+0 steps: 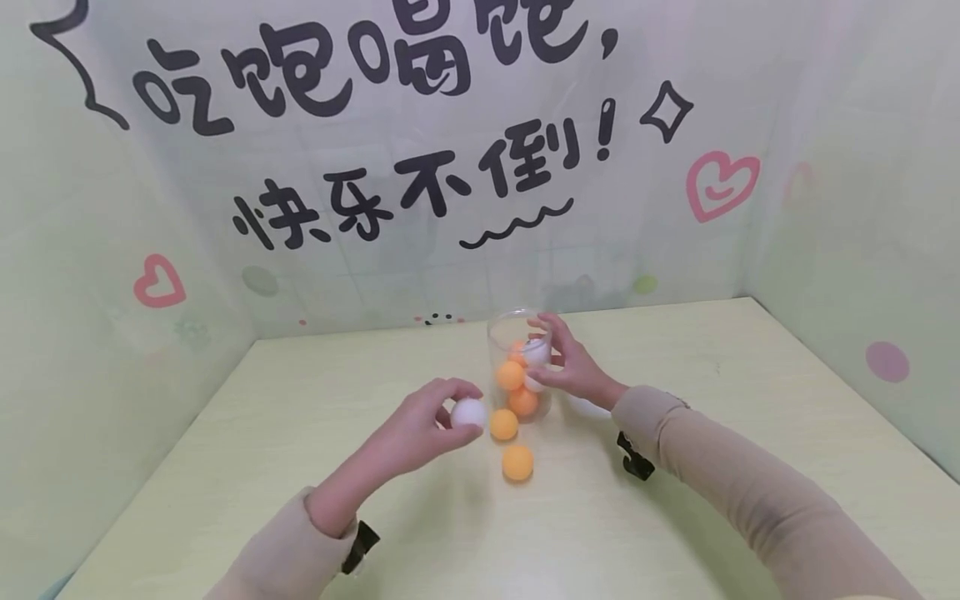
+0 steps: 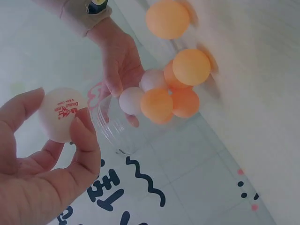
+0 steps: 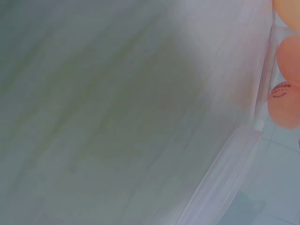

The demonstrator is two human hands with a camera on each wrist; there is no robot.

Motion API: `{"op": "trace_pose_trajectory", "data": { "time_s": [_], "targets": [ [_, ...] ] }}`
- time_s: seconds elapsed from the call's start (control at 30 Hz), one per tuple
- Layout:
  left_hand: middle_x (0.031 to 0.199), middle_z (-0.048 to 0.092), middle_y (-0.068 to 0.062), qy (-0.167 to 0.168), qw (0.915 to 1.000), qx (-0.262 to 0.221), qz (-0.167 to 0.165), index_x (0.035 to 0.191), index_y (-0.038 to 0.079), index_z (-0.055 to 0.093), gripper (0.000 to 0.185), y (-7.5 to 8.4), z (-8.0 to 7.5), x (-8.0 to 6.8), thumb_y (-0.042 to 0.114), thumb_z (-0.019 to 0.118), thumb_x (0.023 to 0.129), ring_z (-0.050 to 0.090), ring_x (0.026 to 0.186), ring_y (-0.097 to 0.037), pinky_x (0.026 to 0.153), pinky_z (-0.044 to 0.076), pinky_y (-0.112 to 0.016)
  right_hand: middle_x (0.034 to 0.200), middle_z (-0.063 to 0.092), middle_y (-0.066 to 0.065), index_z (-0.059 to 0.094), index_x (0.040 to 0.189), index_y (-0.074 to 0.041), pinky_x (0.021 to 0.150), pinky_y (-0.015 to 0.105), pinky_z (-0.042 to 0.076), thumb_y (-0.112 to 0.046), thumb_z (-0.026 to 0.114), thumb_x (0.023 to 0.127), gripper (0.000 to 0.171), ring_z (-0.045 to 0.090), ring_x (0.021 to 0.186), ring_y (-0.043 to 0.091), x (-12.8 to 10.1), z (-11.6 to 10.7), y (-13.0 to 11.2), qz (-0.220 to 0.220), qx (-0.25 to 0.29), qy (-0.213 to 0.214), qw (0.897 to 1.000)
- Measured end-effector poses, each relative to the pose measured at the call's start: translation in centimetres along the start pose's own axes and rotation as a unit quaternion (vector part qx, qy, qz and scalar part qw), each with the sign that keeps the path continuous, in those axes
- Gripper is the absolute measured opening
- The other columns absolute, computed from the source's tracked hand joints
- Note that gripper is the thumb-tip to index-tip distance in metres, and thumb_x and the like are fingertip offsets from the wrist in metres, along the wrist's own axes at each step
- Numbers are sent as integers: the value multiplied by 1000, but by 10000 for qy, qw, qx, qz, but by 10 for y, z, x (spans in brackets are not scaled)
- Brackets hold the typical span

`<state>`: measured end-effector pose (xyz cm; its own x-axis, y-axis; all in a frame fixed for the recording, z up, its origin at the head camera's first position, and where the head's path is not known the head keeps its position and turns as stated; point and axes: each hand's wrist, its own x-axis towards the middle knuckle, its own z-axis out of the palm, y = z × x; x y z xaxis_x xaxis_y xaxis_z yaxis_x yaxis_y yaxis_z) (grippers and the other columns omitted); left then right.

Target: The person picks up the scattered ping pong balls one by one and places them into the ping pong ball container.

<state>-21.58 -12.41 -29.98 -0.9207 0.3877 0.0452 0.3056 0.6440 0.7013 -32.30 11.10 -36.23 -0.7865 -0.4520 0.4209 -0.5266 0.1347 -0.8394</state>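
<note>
My left hand (image 1: 408,433) pinches a white table tennis ball (image 1: 468,414) between thumb and fingertips, just left of a clear plastic jar (image 1: 498,346). Red print shows on that ball in the left wrist view. The jar stands upright on the table, and my right hand (image 1: 576,367) grips its right side, thumb toward me. Inside lie several orange balls (image 1: 511,376) and white balls (image 1: 537,352). In front of the jar are two loose orange balls, a farther one (image 1: 504,425) and a nearer one (image 1: 517,463). The right wrist view does not show my right hand.
The pale wooden table (image 1: 360,367) meets a printed curtain (image 1: 405,283) with black lettering along its back edge. More curtain hangs at the left and right sides.
</note>
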Motion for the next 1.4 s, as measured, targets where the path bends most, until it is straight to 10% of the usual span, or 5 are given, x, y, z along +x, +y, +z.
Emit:
{"op": "trace_pose_trajectory", "data": {
  "time_s": [0.67, 1.4],
  "targets": [
    [111, 54, -10, 1386, 9902, -178, 53, 119, 6, 54, 41, 24, -13, 53, 16, 67, 81, 52, 77, -21, 60, 46, -24, 141, 30, 27, 16, 138, 2, 98, 58, 34, 4, 62, 81, 74, 31, 130, 42, -3, 0, -4, 165, 55, 17, 9998],
    [122, 52, -14, 1291, 9910, -175, -301, 121, 6, 53, 40, 36, -2, 101, 18, 63, 84, 49, 111, -27, 90, 45, -42, 145, 25, 23, 18, 139, -5, 97, 54, 38, 8, 61, 80, 74, 32, 129, 41, 4, -1, 29, -105, 138, 72, 9998]
  ]
}}
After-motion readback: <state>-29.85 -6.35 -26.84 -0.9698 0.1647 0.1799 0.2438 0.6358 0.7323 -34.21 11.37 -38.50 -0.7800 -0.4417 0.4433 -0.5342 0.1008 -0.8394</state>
